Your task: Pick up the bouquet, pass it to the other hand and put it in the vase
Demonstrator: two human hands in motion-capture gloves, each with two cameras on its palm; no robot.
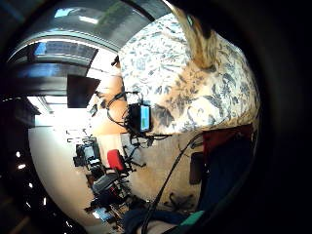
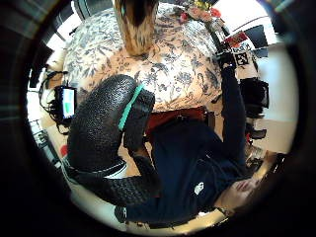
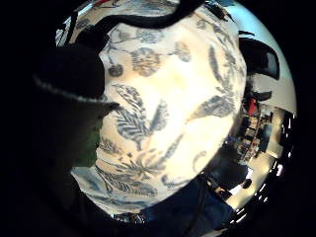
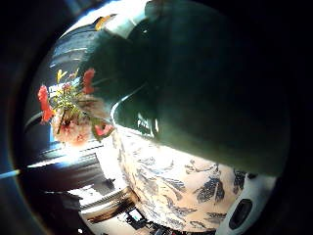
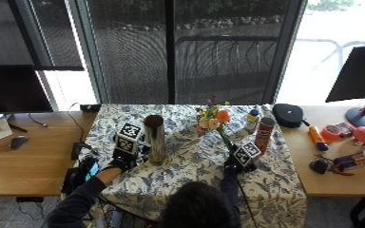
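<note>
Gripping the green stems, the right hand (image 5: 233, 163) holds the light, floppy bouquet of orange and pink flowers (image 5: 211, 118) raised above the floral tablecloth (image 5: 188, 166) — best taken low on the stems; left hand (image 5: 115, 164) rests relaxed beside the tall wooden vase (image 5: 155, 138)

vase (image 5: 155, 138) left — bouquet (image 5: 213, 118) right

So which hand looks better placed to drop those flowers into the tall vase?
Probably the left hand: it rests on the table right beside the vase. The right hand grips the bouquet further off, so a pass to the left comes first.
</note>
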